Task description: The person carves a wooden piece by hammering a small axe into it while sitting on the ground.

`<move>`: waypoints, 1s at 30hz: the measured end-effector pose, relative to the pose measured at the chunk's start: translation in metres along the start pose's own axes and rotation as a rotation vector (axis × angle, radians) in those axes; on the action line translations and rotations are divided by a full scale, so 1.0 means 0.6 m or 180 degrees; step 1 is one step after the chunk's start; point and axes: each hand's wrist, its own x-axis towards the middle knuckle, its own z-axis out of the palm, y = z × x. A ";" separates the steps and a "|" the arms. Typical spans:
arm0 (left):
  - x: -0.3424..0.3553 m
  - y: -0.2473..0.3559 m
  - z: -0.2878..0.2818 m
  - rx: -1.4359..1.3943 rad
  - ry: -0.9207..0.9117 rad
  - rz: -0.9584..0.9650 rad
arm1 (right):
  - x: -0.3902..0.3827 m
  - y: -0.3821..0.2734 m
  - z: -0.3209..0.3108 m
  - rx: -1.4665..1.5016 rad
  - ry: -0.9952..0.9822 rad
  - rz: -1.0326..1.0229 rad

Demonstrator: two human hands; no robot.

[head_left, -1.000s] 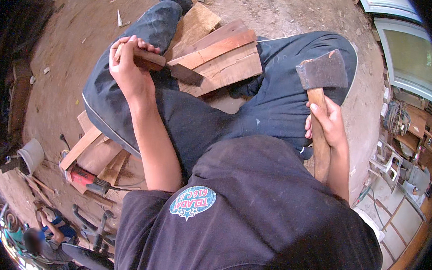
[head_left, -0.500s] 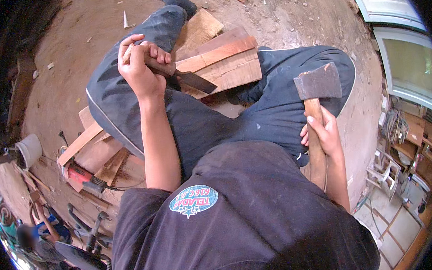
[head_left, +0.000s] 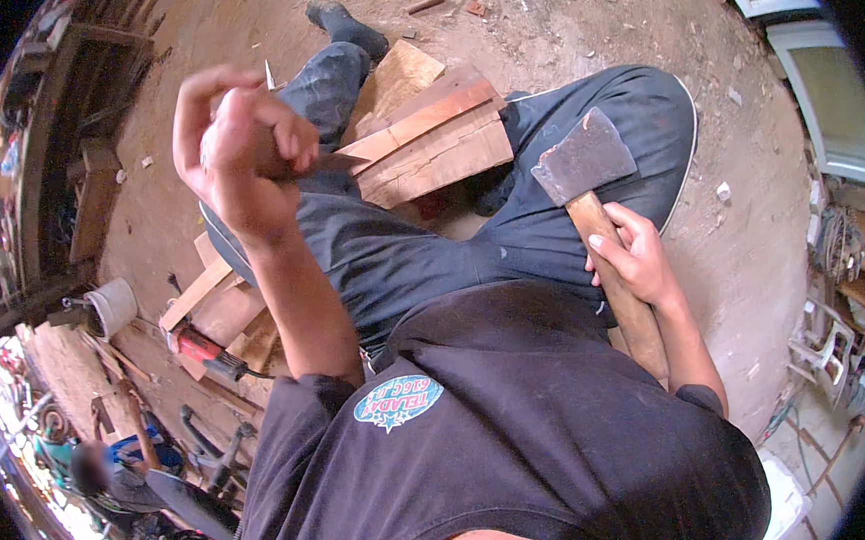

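Observation:
My left hand is raised over my left leg, its fingers wrapped round a chisel. Motion blurs the hand, and it hides most of the handle; part of the chisel's dark blade sticks out toward the wood. Against my right thigh, my right hand grips the wooden handle of a hatchet, whose worn grey steel head points away from me and tilts left. Between my legs lie pieces of wood, a squared block with a crack along its face and boards behind it. The chisel blade appears near the block's left end; contact cannot be told.
To my left lie more boards and a red power tool, with a white bucket beyond. Another person sits at the far lower left. At right are a white plastic chair and a pale framed panel.
My left hand has lifted and swung left with the chisel, whose blade shows less. The hatchet head has tipped left in my right hand. The whole view has shifted a little.

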 end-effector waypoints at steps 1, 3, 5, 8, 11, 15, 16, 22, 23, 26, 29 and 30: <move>0.013 0.011 0.029 0.0705 -0.0393 -0.0014 | 0.000 0.006 -0.002 0.0086 -0.0007 -0.0002; 0.033 0.018 0.097 0.1825 -0.1049 -0.0386 | -0.002 0.015 -0.005 -0.0063 0.0071 -0.0095; 0.066 -0.058 0.121 0.3232 -0.2259 -0.0033 | -0.005 0.012 -0.006 -0.0094 0.0178 0.0048; 0.067 -0.206 0.124 0.4827 -0.3246 -0.0754 | -0.010 0.022 -0.011 -0.0100 0.0210 -0.0326; 0.048 -0.321 0.070 0.5542 -0.3866 -0.0951 | -0.014 0.029 -0.021 -0.0434 0.0209 -0.0413; 0.037 -0.383 0.022 0.5361 -0.3793 -0.1267 | -0.013 0.024 -0.022 -0.0655 0.0292 -0.0692; 0.036 -0.385 0.035 0.5223 -0.3572 -0.1328 | -0.012 0.029 -0.028 -0.0663 0.0280 -0.0671; 0.063 -0.415 0.033 0.5277 -0.3703 -0.1036 | -0.007 0.031 -0.040 -0.0654 0.0256 -0.0809; 0.067 -0.422 0.035 0.5279 -0.3730 -0.1037 | -0.007 0.031 -0.041 -0.0635 0.0267 -0.0800; 0.086 -0.439 0.060 0.5162 -0.3529 -0.1373 | -0.011 0.030 -0.045 -0.0780 0.0270 -0.0738; 0.085 -0.473 0.075 0.5216 -0.3667 -0.1115 | -0.011 0.032 -0.046 -0.0656 0.0235 -0.0765; 0.083 -0.481 0.074 0.5335 -0.3644 -0.1244 | -0.011 0.031 -0.046 -0.0662 0.0237 -0.0775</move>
